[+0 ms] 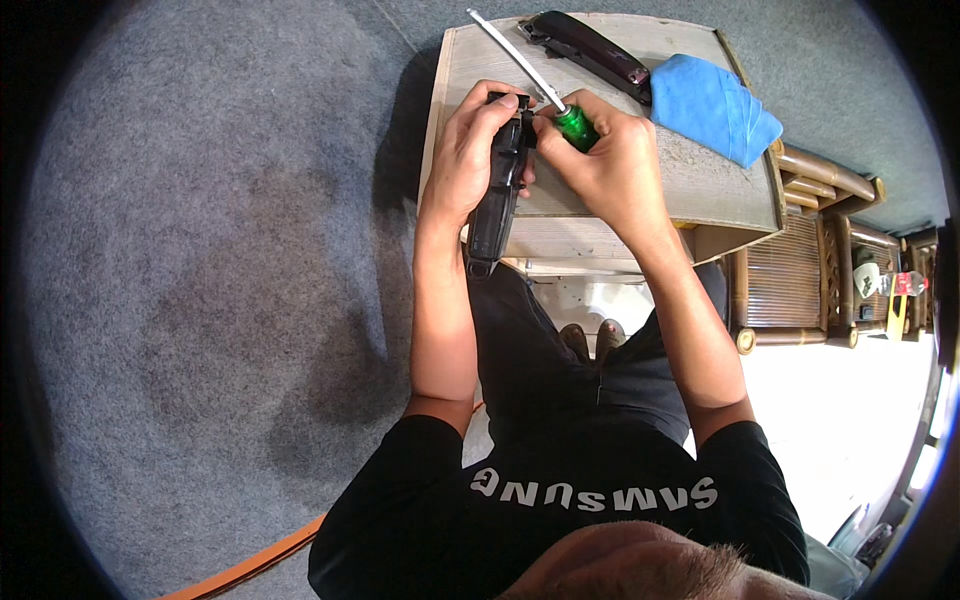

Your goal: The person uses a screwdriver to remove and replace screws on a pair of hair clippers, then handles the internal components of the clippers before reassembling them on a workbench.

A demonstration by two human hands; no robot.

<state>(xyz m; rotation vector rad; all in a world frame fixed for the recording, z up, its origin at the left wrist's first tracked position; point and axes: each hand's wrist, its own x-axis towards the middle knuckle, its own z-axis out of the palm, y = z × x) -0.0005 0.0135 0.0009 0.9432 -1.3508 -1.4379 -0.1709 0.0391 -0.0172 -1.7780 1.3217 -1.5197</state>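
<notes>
My left hand [460, 165] grips a black hair clipper [492, 225], its head near the top, its body hanging over the wooden stand's front edge. My right hand [615, 165] holds a green-handled screwdriver [576, 126], its silver shaft pointing up and left, while its thumb and fingertips reach the side of the clipper's head; what they pinch there is hidden. A second, dark maroon clipper [592, 52] lies at the back of the wooden stand [724, 185], beside a folded blue cloth [708, 105].
Bamboo furniture [780, 280] stands at the right, with a bottle [908, 283] and small items on it. Grey carpet-like surface [220, 250] fills the left, and an orange strip [250, 560] crosses the lower left. My legs and feet show under the stand.
</notes>
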